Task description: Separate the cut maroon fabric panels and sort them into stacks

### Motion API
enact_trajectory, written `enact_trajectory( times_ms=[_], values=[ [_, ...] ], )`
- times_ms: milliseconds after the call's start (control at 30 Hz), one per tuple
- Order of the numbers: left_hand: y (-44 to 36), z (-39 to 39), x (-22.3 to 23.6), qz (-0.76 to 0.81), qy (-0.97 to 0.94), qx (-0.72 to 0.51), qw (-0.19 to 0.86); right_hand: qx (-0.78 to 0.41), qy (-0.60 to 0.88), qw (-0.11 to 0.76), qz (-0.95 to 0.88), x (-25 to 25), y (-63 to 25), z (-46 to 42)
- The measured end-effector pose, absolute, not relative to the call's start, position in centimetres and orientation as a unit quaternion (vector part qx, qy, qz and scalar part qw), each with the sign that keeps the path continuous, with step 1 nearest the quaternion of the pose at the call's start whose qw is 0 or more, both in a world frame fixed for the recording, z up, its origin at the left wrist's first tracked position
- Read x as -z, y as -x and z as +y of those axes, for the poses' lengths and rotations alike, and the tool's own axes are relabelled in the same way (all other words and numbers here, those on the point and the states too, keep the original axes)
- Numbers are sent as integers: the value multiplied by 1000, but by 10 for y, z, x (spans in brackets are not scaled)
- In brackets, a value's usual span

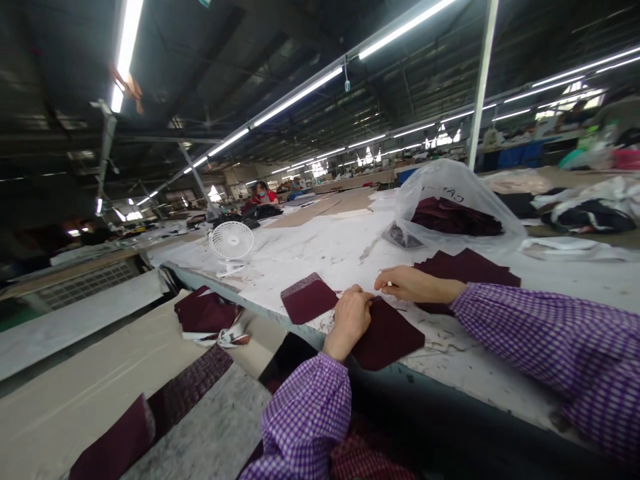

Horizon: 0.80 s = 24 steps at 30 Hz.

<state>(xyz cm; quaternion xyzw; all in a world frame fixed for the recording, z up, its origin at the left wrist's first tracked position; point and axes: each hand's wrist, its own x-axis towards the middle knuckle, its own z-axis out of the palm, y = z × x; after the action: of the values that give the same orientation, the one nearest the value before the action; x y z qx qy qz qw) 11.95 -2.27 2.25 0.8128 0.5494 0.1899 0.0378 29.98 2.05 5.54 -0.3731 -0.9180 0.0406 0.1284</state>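
My left hand (pixel 351 317) lies over the upper left edge of a dark maroon fabric piece (pixel 390 337), fingers bent and closed on it. The piece overhangs the table's front edge a little. Just above its top corner is my right hand (pixel 417 284), thumb and fingers drawn together; whatever they pinch is too small to make out. To the left lies another maroon fabric piece (pixel 310 300) with a speckled grey band along its top. A stack of maroon pieces (pixel 467 267) sits behind my right wrist.
A clear plastic bag (pixel 445 180) with maroon fabric stands at the back of the white-covered table (pixel 320 247). A small white fan (pixel 232 241) is at the table's left. More maroon pieces (pixel 207 310) rest on a lower surface at left. A person (pixel 265 195) sits far off.
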Motion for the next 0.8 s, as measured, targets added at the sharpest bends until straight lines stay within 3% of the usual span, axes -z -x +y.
enact_trajectory(
  times_ms=[433,800],
  values=[
    [-118,-25,-19,515,-836,-188,-8,5,334,95,-938,-51,-297,15],
    [-116,-24,-11,487,-848,-206,-28,237,236,23,-942,-33,-299,10]
  ],
)
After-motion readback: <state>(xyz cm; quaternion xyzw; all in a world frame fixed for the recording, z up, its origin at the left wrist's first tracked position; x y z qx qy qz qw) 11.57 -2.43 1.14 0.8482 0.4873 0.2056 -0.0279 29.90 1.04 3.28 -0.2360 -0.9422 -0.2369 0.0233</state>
